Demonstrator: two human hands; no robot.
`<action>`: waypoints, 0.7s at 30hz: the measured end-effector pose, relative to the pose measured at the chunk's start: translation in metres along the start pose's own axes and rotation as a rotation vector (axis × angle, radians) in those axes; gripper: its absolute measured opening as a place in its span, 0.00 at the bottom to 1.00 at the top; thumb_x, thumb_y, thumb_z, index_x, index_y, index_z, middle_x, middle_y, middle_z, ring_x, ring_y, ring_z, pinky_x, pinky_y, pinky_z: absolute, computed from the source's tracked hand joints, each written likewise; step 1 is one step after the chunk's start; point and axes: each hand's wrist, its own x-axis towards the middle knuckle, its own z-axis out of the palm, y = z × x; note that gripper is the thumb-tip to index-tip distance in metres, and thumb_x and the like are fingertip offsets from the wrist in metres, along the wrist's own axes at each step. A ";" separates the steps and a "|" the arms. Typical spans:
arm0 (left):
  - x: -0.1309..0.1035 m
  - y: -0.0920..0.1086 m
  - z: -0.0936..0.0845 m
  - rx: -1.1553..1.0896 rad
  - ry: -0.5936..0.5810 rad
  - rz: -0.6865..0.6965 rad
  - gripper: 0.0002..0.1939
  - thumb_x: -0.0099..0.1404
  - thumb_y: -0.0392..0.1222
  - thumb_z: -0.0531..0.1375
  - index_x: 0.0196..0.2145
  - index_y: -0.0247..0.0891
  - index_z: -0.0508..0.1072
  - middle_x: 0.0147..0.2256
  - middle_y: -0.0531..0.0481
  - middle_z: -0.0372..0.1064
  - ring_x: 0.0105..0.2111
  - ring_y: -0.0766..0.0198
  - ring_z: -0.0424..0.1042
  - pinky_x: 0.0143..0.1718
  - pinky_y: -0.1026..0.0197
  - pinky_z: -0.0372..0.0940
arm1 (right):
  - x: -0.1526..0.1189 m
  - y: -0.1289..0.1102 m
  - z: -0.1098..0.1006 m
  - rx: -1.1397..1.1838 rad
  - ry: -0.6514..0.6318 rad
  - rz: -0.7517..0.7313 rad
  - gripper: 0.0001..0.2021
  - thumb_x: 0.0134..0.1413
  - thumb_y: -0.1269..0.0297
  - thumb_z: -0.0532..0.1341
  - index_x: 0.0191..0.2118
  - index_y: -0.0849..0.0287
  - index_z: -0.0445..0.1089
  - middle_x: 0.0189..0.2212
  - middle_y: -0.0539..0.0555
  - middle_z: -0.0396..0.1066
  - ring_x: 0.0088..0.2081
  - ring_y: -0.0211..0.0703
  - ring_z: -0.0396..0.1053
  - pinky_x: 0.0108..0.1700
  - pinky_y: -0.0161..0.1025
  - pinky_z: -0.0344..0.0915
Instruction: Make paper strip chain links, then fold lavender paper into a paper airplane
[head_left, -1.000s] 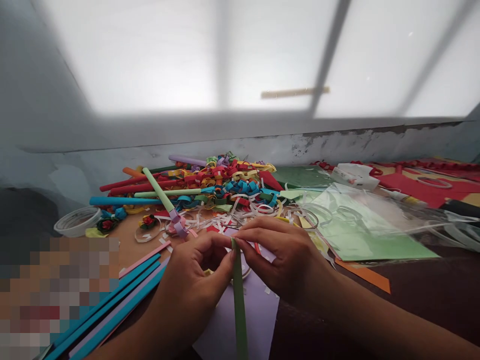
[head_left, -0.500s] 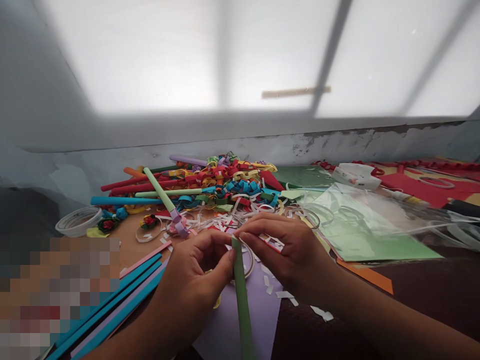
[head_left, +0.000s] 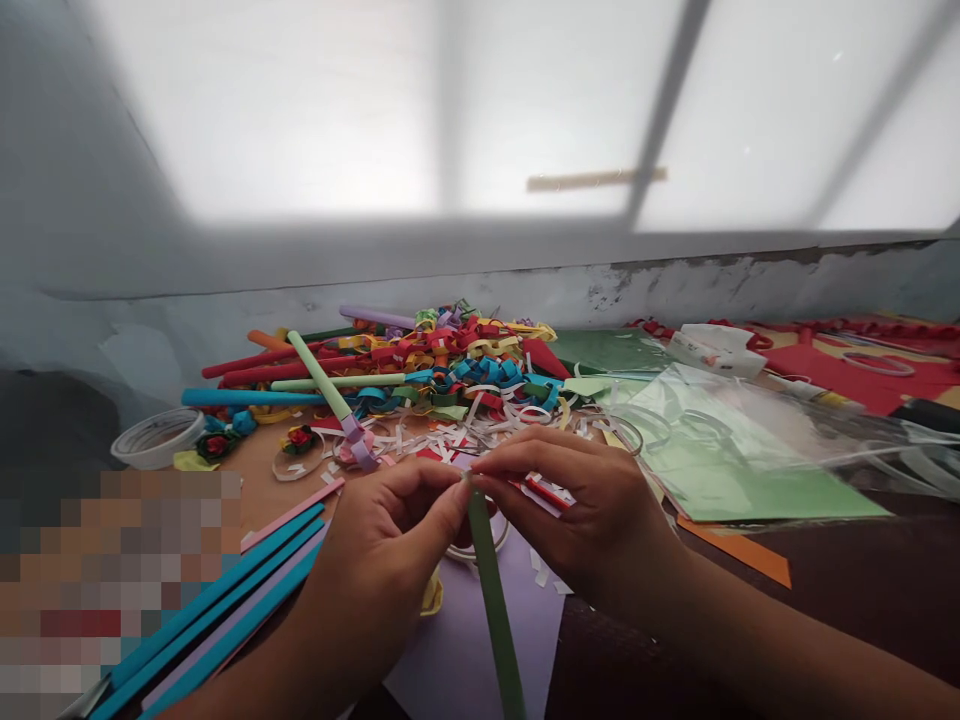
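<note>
Green paper, a long narrow strip [head_left: 491, 600], ran from the bottom edge of my view up to the middle, where both hands met at its top end. My left hand [head_left: 382, 560] had its grip pressed together on that tip, thumb against forefinger. My right hand [head_left: 581, 510] pinched the same tip from the other side, its fingertips touching those of the left, and a small red and white scrap [head_left: 551, 490] showed under its fingers.

Beneath the hands lay a lilac sheet [head_left: 465, 650] on the tabletop [head_left: 255, 490]. To the left, a bundle of blue and pink paper sticks [head_left: 217, 610] lay slantwise. Farther back sat a heap of coloured paper curls [head_left: 457, 365], with rolled sticks in red, blue and pale green [head_left: 322, 382] reaching out of it to the left. A roll of clear tape [head_left: 156, 438] stood near the left edge, just beside some small paper roses [head_left: 217, 443]. To the right, a green sheet in a clear plastic sleeve [head_left: 720, 460] lay flat, with an orange sheet [head_left: 739, 550] poking out beneath it.
</note>
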 end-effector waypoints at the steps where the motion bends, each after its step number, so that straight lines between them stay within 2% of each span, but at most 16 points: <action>1: 0.001 0.000 -0.001 -0.001 0.003 -0.004 0.09 0.60 0.49 0.69 0.35 0.43 0.82 0.27 0.55 0.77 0.29 0.67 0.74 0.33 0.68 0.69 | -0.001 0.000 0.000 -0.023 0.007 -0.021 0.03 0.59 0.73 0.66 0.38 0.64 0.77 0.33 0.53 0.79 0.35 0.36 0.76 0.39 0.31 0.71; 4: 0.000 -0.002 -0.002 0.037 -0.015 0.008 0.08 0.61 0.47 0.68 0.37 0.44 0.82 0.31 0.55 0.79 0.31 0.66 0.76 0.36 0.66 0.71 | -0.002 -0.003 0.001 -0.122 0.002 -0.089 0.04 0.62 0.74 0.63 0.39 0.64 0.77 0.34 0.56 0.78 0.36 0.39 0.76 0.40 0.34 0.71; 9: -0.005 -0.006 -0.003 0.287 -0.002 0.158 0.10 0.69 0.46 0.60 0.44 0.46 0.81 0.38 0.54 0.80 0.38 0.65 0.76 0.41 0.67 0.70 | -0.001 -0.009 -0.004 -0.219 -0.093 -0.139 0.08 0.66 0.74 0.59 0.40 0.67 0.76 0.36 0.58 0.78 0.36 0.42 0.75 0.40 0.37 0.72; 14: -0.006 -0.006 -0.003 0.460 0.018 0.245 0.12 0.71 0.45 0.57 0.47 0.46 0.80 0.40 0.53 0.80 0.40 0.64 0.77 0.41 0.66 0.70 | -0.001 -0.011 -0.008 -0.281 -0.107 -0.175 0.09 0.66 0.75 0.58 0.40 0.68 0.76 0.36 0.58 0.78 0.36 0.44 0.75 0.40 0.38 0.72; 21: -0.004 -0.006 -0.003 0.437 -0.005 0.224 0.13 0.71 0.46 0.58 0.48 0.46 0.80 0.42 0.53 0.81 0.41 0.65 0.77 0.42 0.67 0.70 | -0.002 -0.012 -0.007 -0.380 -0.148 -0.224 0.09 0.65 0.77 0.57 0.40 0.71 0.76 0.34 0.61 0.77 0.36 0.49 0.75 0.37 0.42 0.73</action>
